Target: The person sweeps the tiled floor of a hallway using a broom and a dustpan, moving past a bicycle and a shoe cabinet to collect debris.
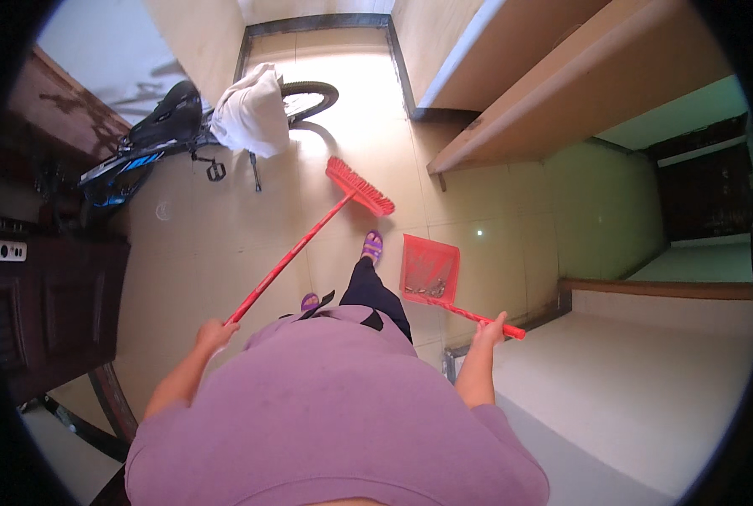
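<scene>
My left hand [213,336] grips the top end of a red broom [290,256]. The broom slants away from me, and its wide red bristle head [359,186] is in front of my feet, bristles facing away. On my right side, my right hand [491,330] is closed around the short handle of a red dustpan [430,262]. Grey dirt and small debris [430,288] lie in the pan near its handle side. Whether the pan touches the floor I cannot tell. One foot in a purple sandal [372,245] is forward, the other further back.
A bicycle [180,136] with a whitish cloth [253,114] over its front stands at the left. Below it is a dark wooden cabinet [54,297]. A wooden door panel [560,95] juts in from the right over the tiled floor [225,253]. Beyond lies a doorway [655,259].
</scene>
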`<action>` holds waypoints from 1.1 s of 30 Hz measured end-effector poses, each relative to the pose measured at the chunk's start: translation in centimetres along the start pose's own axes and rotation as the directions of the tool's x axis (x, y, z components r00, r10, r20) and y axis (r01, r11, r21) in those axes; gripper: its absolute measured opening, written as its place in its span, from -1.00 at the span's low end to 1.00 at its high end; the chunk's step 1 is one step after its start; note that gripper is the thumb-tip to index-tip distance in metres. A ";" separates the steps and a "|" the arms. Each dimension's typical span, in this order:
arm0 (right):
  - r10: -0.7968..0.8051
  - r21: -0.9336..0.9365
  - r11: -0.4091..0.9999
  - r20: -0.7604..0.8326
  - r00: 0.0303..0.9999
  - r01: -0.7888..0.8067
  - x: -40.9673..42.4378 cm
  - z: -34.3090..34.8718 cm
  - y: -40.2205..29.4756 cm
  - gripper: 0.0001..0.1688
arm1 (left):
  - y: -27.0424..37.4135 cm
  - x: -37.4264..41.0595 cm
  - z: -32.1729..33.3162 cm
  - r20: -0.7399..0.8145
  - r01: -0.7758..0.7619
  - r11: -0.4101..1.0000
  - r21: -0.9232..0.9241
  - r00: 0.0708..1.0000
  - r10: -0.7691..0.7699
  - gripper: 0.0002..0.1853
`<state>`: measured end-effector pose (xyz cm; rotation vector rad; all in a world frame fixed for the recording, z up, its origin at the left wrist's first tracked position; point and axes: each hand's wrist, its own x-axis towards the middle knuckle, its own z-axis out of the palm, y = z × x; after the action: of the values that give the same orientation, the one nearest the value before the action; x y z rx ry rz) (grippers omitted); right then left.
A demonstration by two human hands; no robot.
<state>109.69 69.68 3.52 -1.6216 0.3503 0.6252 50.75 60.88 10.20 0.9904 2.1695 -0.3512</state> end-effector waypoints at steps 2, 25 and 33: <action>0.003 -0.103 0.995 -0.094 0.996 -0.013 -1.8 3.5 -1.3 -0.38 | 4.9 1.4 -2.6 -0.005 0.002 0.995 -0.101 1.000 -0.002 -0.49; 0.268 -0.232 0.931 -0.084 0.960 -0.281 9.7 14.5 0.7 -0.48 | 44.0 19.7 -31.7 0.238 0.219 0.099 -0.971 0.926 0.292 -0.82; 0.398 -0.271 0.869 -0.114 0.911 -0.413 5.9 24.2 2.0 -0.62 | 53.7 34.0 -41.5 0.178 0.194 -0.259 -0.946 0.980 0.084 -0.93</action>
<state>108.64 93.88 -2.76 -1.8637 0.6785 0.9902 54.74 136.27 18.00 -0.2383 1.3993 1.2443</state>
